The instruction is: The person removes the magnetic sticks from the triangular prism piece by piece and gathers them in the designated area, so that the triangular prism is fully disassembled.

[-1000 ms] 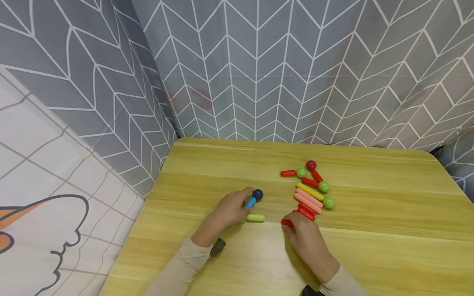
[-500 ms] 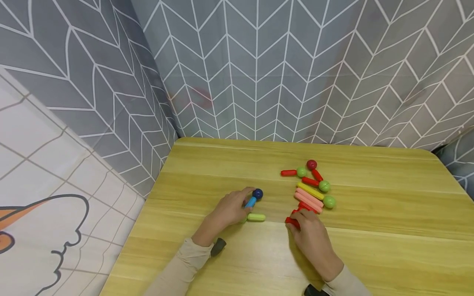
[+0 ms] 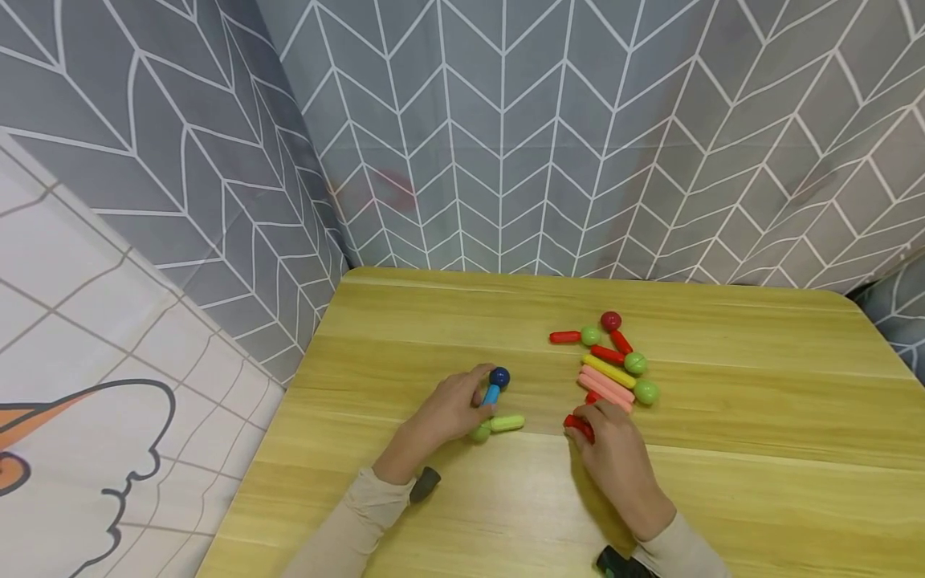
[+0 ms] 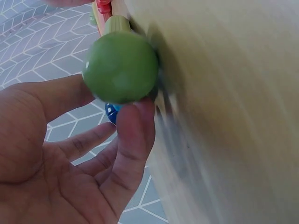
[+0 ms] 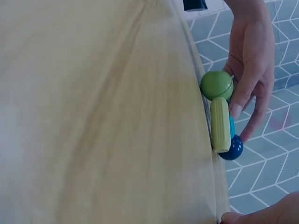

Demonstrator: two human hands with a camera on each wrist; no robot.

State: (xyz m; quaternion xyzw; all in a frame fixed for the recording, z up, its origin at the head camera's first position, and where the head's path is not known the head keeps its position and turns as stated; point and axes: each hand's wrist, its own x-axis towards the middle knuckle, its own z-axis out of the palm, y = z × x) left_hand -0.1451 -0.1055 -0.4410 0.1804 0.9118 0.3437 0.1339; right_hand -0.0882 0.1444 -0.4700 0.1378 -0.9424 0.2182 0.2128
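My left hand has its thumb and fingers around a light blue toy stick, with a dark blue ball at the far end near the index fingertip. Close to the thumb lie a green ball and a lime ribbed stick, end to end. That green ball hides much of the grip in the left wrist view. My right hand pinches a short red stick between thumb and fingers. Another red piece shows partly beyond its fingers.
Past the right hand, two pink sticks and a yellow stick lie side by side, near a green ball. Red sticks, more green balls and a dark red ball lie farther back. A patterned curtain hangs behind the table.
My right hand has moved slightly right and away from me with the red stick. Near my left hand, the blue stick has turned slightly, and the lime stick has swung, with its green ball showing more.
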